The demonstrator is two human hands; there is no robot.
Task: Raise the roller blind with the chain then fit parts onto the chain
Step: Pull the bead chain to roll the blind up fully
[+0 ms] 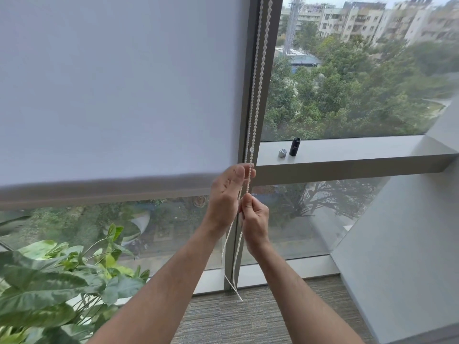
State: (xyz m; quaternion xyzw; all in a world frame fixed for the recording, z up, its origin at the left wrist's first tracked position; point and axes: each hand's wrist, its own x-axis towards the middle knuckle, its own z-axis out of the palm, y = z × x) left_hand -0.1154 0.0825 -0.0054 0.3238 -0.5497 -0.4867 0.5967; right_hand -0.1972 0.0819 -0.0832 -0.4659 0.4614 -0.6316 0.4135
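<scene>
Pinching one strand of the white bead chain (255,105) between thumb and forefinger, the right hand (254,217) was closed tight on it, knuckles toward the camera; just above and to the left of that pinch the left hand (224,194) stood half open, palm facing right, its fingers curled loosely about the strands near a small clear bead stop (251,150) set on the chain a little higher up; whether those fingers pressed the chain could not be told. Above both grips the two strands ran straight up along the grey window frame (244,95); below them the loop hung slack toward the carpet. Left of the hands the roller blind (111,83) covered most of its pane, its bottom bar (99,192) level with the left hand. Up and to the right of the pinch, on the sill (347,150), a black cylinder (294,146) stood upright just beside a small grey part (282,153). A leafy plant (54,281) sat low at the left.
</scene>
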